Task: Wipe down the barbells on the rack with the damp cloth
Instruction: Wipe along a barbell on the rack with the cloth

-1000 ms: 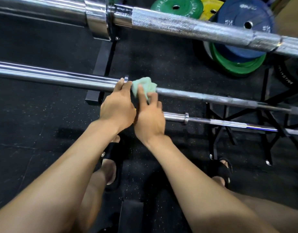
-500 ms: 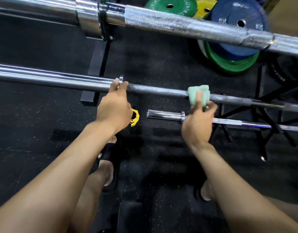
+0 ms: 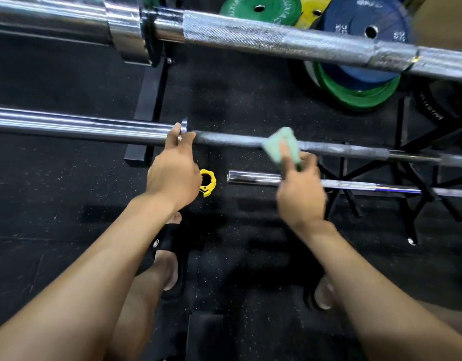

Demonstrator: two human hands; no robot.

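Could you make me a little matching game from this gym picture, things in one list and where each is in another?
Things:
1. green cloth
2. yellow collar
3. blue plate
4. left hand

Places:
A. lying on the black floor
B. stacked on the green plates at upper right
C. held by the right hand against the middle barbell
D. gripping the middle barbell at its sleeve collar

Pairs: 1-C, 2-A, 3-B, 4-D
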